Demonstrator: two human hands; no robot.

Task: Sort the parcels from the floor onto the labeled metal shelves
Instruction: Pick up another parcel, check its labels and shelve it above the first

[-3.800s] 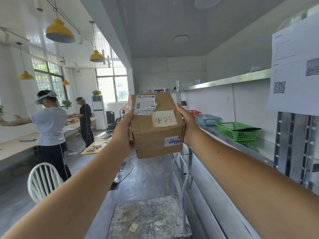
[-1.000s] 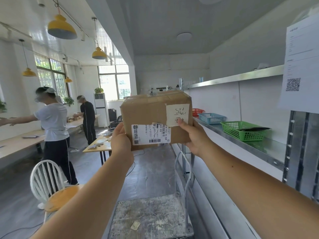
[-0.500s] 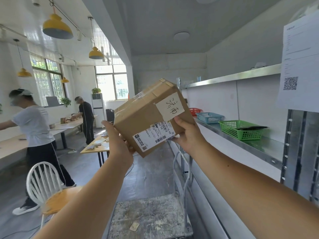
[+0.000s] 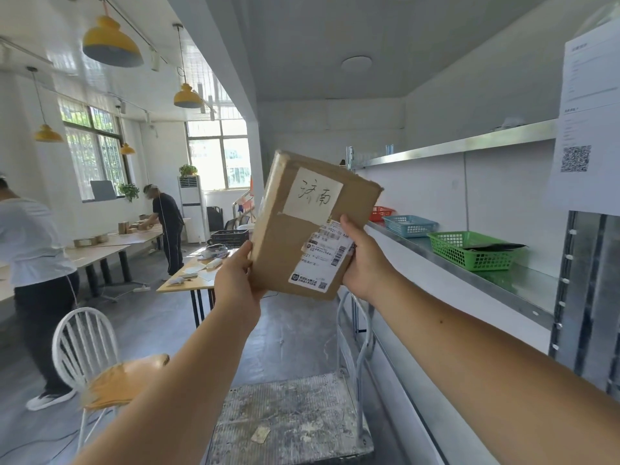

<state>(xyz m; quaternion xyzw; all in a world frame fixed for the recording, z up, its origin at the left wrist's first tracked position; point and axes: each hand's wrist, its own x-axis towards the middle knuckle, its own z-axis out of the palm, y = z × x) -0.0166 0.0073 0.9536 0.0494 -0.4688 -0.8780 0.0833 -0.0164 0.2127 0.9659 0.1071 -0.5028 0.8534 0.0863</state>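
Observation:
A brown cardboard parcel [image 4: 288,243] is held up at chest height in front of me, tilted, with a white handwritten label at its top and a printed shipping label at its lower right. My left hand [image 4: 236,280] grips its lower left edge. My right hand [image 4: 364,263] grips its right edge, thumb over the shipping label. The metal shelves [image 4: 523,290] run along the right wall, apart from the parcel.
On the shelf stand a green basket [image 4: 469,251], a blue basket [image 4: 409,225] and a red basket [image 4: 380,213]. A platform trolley [image 4: 288,421] lies below my arms. A white chair [image 4: 87,350] stands at left. Two people work at tables [image 4: 110,245] farther left.
I have turned the parcel over the last seconds; the handwritten label now faces me near the top, upright enough to read. The person at left has shifted toward the frame edge.

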